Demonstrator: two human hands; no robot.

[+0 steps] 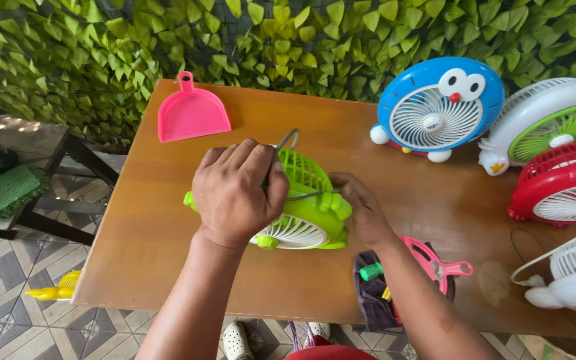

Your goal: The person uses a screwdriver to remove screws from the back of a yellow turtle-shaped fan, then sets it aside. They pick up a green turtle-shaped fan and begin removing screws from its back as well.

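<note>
Hands (pixel 240 193) on green fan (pixel 308 213), fans (pixel 439 107) nearby

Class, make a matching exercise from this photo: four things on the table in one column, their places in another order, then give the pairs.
1 pink dustpan
2 lime green fan
3 blue fan
4 red fan

A between both hands
B far left corner of the table
C right edge, in front of the white and green fan
D far side, by the leaf wall

Pairs: 1-B, 2-A, 3-D, 4-C
</note>
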